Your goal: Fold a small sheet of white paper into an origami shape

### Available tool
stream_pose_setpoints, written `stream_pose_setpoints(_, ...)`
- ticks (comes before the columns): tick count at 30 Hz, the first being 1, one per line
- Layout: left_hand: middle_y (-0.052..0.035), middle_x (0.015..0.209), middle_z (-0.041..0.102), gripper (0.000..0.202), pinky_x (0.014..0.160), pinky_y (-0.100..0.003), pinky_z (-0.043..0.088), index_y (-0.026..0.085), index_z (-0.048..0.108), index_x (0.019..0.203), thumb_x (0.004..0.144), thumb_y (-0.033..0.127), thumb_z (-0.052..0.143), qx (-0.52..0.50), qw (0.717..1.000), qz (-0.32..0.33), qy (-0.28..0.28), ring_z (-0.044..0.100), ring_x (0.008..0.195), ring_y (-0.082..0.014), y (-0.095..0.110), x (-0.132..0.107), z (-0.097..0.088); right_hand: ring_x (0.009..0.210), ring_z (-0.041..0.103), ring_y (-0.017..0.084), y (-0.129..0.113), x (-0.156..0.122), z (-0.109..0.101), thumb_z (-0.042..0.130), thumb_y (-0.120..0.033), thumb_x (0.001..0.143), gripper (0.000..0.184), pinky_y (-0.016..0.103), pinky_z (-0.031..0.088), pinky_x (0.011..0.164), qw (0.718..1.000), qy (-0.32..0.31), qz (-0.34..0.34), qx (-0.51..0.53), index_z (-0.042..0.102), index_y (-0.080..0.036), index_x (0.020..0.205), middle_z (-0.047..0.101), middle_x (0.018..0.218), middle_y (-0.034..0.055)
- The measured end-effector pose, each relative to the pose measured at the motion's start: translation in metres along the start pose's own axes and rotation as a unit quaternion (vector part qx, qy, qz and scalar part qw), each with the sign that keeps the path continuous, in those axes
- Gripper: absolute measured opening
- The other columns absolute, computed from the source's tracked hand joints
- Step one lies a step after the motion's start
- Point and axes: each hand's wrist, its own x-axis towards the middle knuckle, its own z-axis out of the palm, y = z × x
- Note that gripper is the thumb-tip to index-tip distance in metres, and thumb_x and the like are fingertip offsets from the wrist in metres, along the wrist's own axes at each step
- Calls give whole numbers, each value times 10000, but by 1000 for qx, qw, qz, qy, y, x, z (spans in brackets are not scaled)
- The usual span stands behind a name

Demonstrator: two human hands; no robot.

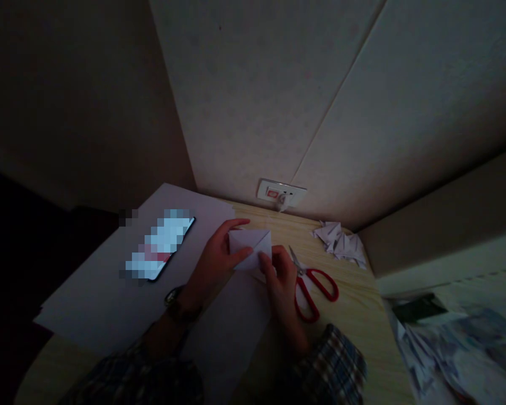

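Between my two hands is a small folded piece of white paper (249,239), with a diagonal crease running to its upper right corner. My left hand (223,247) grips its left side, thumb on the front and fingers behind. At the lower right, my right hand (281,275) pinches the paper between thumb and fingers. Scissors with red handles (306,289) lie just right of my right hand, blades pointing toward the wall. Beneath my hands and to the left are large sheets of white paper (122,304).
A lit phone (164,244) rests on the sheets at left. Several folded paper pieces (339,242) sit at the wooden table's (354,315) far right corner. A wall socket (281,194) with a plug is behind the table. Further right, papers (455,349) lie beside the table.
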Motion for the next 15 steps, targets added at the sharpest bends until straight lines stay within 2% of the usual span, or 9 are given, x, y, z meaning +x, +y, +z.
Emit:
stream_pose_setpoints(7, 7, 789, 656, 549, 626, -257, 509, 156, 542, 1187, 665, 207, 704, 0, 999, -32, -4, 648, 725, -175, 6, -1, 1, 557, 494, 119, 2, -1, -2, 564, -435, 887, 340, 239, 385, 522, 999, -17, 15, -25, 506, -213, 636, 509, 581, -46)
stream_pose_setpoints(15, 1, 802, 677, 559, 612, -230, 506, 149, 530, 1183, 671, 248, 731, -33, 998, -42, -16, 645, 712, -156, 1, 0, 1, 575, 478, 123, 8, -4, -1, 535, -502, 896, 382, 234, 377, 514, 999, -24, 43, -16, 497, -216, 646, 490, 601, -42)
